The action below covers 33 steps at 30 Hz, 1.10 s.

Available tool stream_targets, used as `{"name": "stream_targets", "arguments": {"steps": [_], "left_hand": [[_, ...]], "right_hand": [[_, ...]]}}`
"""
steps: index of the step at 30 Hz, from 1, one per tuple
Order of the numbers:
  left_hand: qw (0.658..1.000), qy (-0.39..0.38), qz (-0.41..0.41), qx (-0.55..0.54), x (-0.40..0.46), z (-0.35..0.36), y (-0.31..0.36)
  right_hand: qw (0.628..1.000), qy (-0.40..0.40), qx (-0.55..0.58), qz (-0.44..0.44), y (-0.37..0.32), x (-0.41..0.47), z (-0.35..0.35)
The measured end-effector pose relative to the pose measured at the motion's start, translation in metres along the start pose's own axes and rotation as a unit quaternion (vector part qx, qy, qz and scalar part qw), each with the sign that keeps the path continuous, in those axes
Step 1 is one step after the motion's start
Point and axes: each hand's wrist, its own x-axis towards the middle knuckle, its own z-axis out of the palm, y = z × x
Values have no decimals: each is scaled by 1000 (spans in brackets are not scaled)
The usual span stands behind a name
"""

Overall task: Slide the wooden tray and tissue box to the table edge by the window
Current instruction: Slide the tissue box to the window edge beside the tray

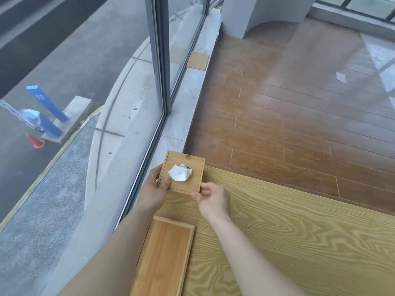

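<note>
My left hand (157,189) and right hand (210,199) clamp the square wooden tissue box (181,170) at the window-side table corner; the long wooden tray (166,257) lies lengthwise just behind, nearer me.

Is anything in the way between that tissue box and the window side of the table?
Nothing visible. The tissue box, held by the left hand and right hand, already sits at the table corner beside the window. The wooden tray lies nearer the person, along the same edge.
</note>
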Motion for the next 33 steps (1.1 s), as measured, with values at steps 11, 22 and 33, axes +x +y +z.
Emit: {"name": "stream_targets", "arguments": {"steps": [11,22,33], "left_hand": [[1000,-1,-5,-5,17,2,9],[985,81,-8,151,10,9,13],[908,118,98,389,-20,18,45]], "right_hand": [[1000,11,12,20,-10,15,1],[996,9,-89,1,0,8,-4],[959,-88,-268,10,26,-7,-73]]}}
